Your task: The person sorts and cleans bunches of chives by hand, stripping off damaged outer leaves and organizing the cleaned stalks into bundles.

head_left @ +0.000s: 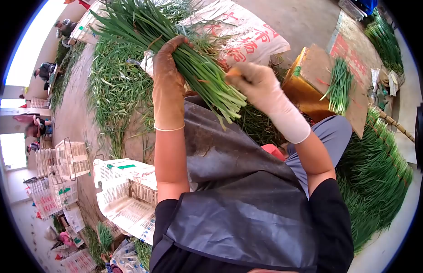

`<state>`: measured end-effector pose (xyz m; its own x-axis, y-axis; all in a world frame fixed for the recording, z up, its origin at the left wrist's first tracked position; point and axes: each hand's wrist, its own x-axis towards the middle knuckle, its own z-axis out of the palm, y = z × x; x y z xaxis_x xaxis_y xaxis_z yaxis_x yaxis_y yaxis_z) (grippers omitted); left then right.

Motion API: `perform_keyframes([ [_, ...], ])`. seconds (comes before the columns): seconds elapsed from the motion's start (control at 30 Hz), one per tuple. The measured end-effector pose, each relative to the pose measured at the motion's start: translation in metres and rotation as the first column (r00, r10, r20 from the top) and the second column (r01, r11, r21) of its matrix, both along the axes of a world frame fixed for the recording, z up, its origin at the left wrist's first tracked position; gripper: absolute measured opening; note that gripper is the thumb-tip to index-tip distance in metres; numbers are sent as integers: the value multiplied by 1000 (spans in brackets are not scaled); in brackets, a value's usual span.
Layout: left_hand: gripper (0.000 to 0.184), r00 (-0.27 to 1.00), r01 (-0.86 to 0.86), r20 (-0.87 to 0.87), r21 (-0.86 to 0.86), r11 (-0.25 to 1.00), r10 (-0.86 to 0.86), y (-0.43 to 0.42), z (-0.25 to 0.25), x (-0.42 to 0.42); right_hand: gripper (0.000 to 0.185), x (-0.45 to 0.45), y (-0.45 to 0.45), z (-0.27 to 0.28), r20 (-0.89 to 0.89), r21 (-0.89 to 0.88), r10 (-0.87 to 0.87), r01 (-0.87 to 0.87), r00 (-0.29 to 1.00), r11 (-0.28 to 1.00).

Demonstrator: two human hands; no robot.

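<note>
My left hand (168,61), in a brown-stained glove, is wrapped round a bunch of garlic chives (198,68). The leafy tops point to the upper left, and the pale cut stems slant down over my lap. A thin brownish tie (155,42) lies across the bunch near my left fingers, and an orange strip shows farther down the stems. Beside the stem ends, my right hand (256,85), in a pale stained glove, has its fingers curled in. Something orange shows at its fingertips, too blurred to make out.
Loose chive leaves (113,77) cover the floor at left, near a white plastic crate (125,186). A printed sack (248,34) lies ahead. On the right, a small chive bunch (339,84) rests on a board (311,68), above a large chive pile (375,177). Several people sit far left.
</note>
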<state>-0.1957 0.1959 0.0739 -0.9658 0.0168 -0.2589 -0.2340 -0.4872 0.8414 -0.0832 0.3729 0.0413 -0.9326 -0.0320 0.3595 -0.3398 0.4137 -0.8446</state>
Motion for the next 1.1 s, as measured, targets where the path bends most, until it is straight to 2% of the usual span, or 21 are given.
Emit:
perform_keyframes([
  [0.03,14,1000,-9,6,-3,1000,9,-2,-2,0,12,1,6,-5,80,-234,66,-46,995,971],
  [0.07,14,1000,-7,-18,-4,1000,7,-4,-2,0,15,4,13,3,226,-215,5,44,974,976],
  [0.17,16,1000,-10,-14,-26,1000,9,-2,-4,4,23,-2,4,-7,93,-250,7,16,996,968],
  [0.2,15,1000,-8,-22,-44,999,7,2,-7,3,32,-1,-8,-5,-35,24,-67,68,997,997],
  [0.23,15,1000,-5,-31,-61,998,3,5,-8,3,29,-12,-16,-10,-300,166,33,18,953,986],
  [0.3,15,1000,-24,5,-68,997,25,6,-5,5,24,-13,-24,-11,50,-313,26,-9,998,950],
  [0.37,14,997,-72,34,-71,995,75,-4,-1,3,21,-1,10,6,181,-433,17,64,983,899],
  [0.43,14,989,-146,31,-63,987,148,-23,3,-4,22,9,48,-17,193,-734,232,-17,953,679],
  [0.47,14,987,-159,-20,-35,987,159,-34,-1,-10,26,15,72,-33,284,-700,253,19,925,714],
  [0.5,14,985,-173,-23,-32,984,172,-42,-4,-16,29,13,93,-63,383,-537,244,0,891,843],
  [0.53,14,980,-201,-5,-20,979,201,-48,-6,-21,27,16,98,-84,314,115,0,-38,950,993],
  [0.57,13,976,-219,16,-9,976,219,-49,-8,-23,25,22,100,-96,96,711,-153,39,984,702],
  [0.63,15,976,-217,-16,-36,975,217,-35,-1,-19,28,11,62,-46,-163,569,-235,286,958,771],
  [0.7,16,977,-213,9,-93,973,215,-19,3,-8,30,9,17,-3,49,60,-111,108,993,992],
  [0.73,17,979,-197,42,-100,975,202,-11,4,-7,28,4,-3,18,-303,425,-103,231,948,875],
  [0.83,16,986,-164,-25,-107,981,162,5,-1,-5,20,-24,-32,12,-491,578,24,305,871,757],
  [0.9,15,973,-229,-2,-124,965,231,12,5,0,13,-19,-27,26,-459,398,-22,228,888,889],
  [0.93,15,977,-211,-15,-166,963,212,10,11,4,11,-10,-17,39,-232,147,3,32,973,989],
  [0.97,15,981,-192,-22,-209,959,192,8,13,7,10,-1,-1,45,-3,-158,101,-100,995,982],
  [1.03,15,984,-172,12,-179,969,177,-8,5,-7,12,12,46,33,87,-308,219,-183,972,934],
  [1.1,16,978,-207,-11,-49,977,207,-26,-4,-24,14,13,78,-24,193,-491,210,-91,958,867],
])
